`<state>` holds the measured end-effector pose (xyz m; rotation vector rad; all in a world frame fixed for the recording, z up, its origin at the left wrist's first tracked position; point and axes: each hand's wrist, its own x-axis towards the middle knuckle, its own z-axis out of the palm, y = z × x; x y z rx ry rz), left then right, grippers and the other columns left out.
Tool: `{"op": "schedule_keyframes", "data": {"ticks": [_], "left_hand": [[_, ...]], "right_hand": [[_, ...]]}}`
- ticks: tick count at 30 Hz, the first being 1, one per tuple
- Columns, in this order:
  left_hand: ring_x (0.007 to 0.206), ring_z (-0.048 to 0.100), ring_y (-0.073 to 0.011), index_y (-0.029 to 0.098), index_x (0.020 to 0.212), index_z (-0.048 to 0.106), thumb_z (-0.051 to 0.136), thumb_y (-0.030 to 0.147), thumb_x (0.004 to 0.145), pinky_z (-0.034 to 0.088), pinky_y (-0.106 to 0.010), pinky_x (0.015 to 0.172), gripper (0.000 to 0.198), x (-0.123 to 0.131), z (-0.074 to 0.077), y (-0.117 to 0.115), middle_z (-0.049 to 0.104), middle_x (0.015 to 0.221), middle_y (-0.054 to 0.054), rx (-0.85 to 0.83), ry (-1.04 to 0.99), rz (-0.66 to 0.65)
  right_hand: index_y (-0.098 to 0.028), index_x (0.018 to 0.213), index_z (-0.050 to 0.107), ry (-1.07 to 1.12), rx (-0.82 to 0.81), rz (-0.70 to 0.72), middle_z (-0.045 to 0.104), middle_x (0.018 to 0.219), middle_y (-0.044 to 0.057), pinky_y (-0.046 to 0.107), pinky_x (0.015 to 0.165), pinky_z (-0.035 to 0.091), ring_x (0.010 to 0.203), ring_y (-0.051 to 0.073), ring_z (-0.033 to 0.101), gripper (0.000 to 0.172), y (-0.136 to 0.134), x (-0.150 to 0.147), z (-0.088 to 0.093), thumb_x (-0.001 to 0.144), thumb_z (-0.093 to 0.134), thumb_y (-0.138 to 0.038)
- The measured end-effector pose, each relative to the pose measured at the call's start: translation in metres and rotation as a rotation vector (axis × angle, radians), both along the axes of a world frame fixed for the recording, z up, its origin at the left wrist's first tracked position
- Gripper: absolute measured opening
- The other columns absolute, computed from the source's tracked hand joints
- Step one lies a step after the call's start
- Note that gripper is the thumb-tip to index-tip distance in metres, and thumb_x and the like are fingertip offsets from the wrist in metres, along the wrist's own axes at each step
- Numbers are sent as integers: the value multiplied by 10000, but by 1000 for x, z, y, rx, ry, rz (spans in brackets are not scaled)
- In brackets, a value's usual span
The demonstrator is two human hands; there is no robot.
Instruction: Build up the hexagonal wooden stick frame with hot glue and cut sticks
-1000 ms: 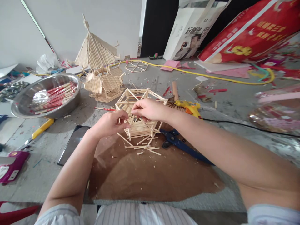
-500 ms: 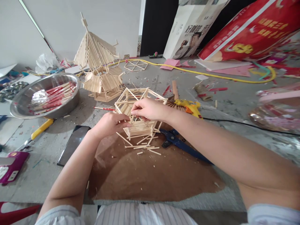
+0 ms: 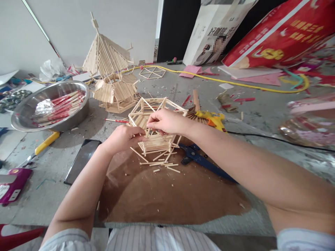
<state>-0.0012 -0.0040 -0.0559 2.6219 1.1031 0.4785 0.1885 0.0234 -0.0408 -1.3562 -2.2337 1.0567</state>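
Observation:
A six-sided frame of thin wooden sticks (image 3: 157, 143) stands on a brown sheet (image 3: 167, 198), with an open top and a floor of sticks laid side by side. At its near left corner, my left hand (image 3: 125, 138) is closed, thumb and fingers pinching the frame. Just to the right, my right hand (image 3: 167, 122) reaches over the top with its fingertips pinched on a short wooden stick at the same corner; the fingers partly hide it. Cut stick pieces (image 3: 167, 165) lie in front of the frame.
Behind stands a stick pagoda (image 3: 112, 90) with a peaked roof. A metal bowl (image 3: 85, 104) of red-wrapped sticks is at left, near a phone (image 3: 81, 162) and a yellow-handled knife (image 3: 47, 143). At right lie blue pliers (image 3: 206, 164) and a yellow glue gun (image 3: 213, 120).

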Motion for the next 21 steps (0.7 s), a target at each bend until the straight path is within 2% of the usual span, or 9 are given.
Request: {"op": "schedule_keyframes", "data": {"ticks": [13, 18, 21], "left_hand": [[552, 544, -93, 162, 841, 640, 512, 393, 799, 376, -194, 552, 268, -1, 0, 0, 652, 670, -32, -8, 14, 15], [594, 561, -98, 151, 907, 631, 515, 450, 781, 392, -202, 571, 344, -2, 2, -1, 653, 708, -43, -52, -40, 40], [587, 561, -98, 150, 985, 606, 549, 481, 744, 399, -205, 569, 413, -3, 3, -2, 645, 695, -32, -75, -42, 49]], "right_hand": [[-141, 733, 573, -2, 7, 3, 579, 605, -21, 184, 412, 377, 380, 37, 489, 86, -1, -1, -1, 780, 527, -197], [-152, 868, 583, 120, -70, -84, 606, 681, 5, 177, 384, 347, 385, 30, 465, 150, 0, 5, 5, 824, 490, -260], [-150, 908, 586, 204, 38, -161, 612, 705, 21, 186, 419, 354, 431, 39, 466, 218, 0, 21, 9, 835, 481, -326]]}}
